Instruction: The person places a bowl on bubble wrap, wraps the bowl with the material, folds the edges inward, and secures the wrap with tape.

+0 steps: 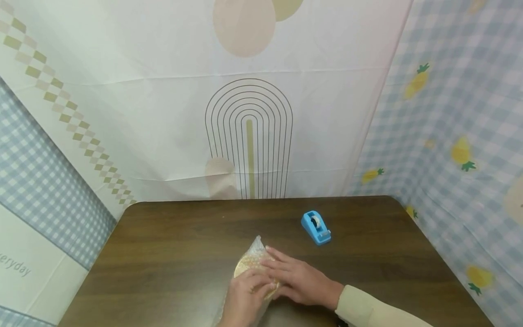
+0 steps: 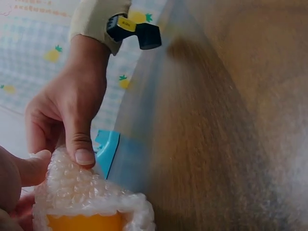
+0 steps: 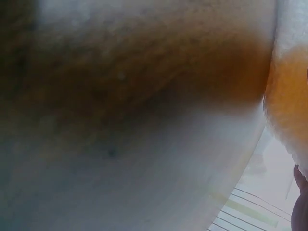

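Observation:
A yellow-orange item (image 2: 86, 222) shows through a sheet of clear bubble wrap (image 2: 79, 185) folded around it; its kind is hidden by the wrap. At the table's near side, the head view has the wrapped bundle (image 1: 250, 261) between both hands, with one pointed corner of wrap sticking up beyond them. My left hand (image 1: 245, 293) grips the bundle's near left side, its thumb on the wrap. From the right, my right hand (image 1: 300, 279) lies over the bundle. In the left wrist view its thumb (image 2: 82, 144) presses on the wrap's edge, with the fingers curled behind.
A blue tape dispenser (image 1: 316, 228) with a roll of tape stands on the dark wooden table (image 1: 171, 245), beyond the right hand. Patterned cloth hangs (image 1: 163, 113) close behind the table and at both sides. The right wrist view is mostly blurred.

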Available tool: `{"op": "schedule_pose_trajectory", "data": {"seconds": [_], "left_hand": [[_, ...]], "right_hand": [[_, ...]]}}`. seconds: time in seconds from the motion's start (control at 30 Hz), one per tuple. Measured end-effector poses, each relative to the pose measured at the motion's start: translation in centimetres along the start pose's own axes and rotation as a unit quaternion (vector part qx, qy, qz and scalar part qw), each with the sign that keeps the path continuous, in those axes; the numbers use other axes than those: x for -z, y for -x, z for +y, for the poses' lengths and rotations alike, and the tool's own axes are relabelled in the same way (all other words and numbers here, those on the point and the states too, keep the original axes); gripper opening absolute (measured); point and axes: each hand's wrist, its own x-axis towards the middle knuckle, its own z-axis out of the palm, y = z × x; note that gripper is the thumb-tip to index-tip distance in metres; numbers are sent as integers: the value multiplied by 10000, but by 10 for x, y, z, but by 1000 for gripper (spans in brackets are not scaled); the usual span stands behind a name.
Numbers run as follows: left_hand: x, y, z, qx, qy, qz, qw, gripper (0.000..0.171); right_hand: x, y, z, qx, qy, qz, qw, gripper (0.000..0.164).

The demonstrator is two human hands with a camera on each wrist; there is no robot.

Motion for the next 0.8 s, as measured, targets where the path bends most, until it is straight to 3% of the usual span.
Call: {"op": "schedule_pose_trajectory", "data": {"seconds": [0.07, 0.17, 0.33, 0.5, 0.67, 0.8], "left_hand": [[-2, 0, -1, -260, -60, 157, 9995, 13], [-3, 1, -1, -376, -25, 123, 9992, 12], [-3, 3, 3, -194, -400, -101, 9990, 18], [-2, 5, 7, 102, -651, -85, 9978, 32], [-6, 4, 4, -189, -625, 256, 9975, 38], [-6, 4, 2, -293, -533, 334, 9976, 38]], "right_hand": [[0, 0, 0, 75, 14, 61, 10000, 55], [0, 2, 2, 300, 45, 194, 9993, 47], [0, 3, 5, 603, 26, 319, 9977, 39], [1, 2, 4, 880, 181, 388, 9952, 37], [2, -1, 3, 1379, 527, 666, 9868, 28], [4, -4, 1, 1450, 518, 667, 9858, 16]]}}
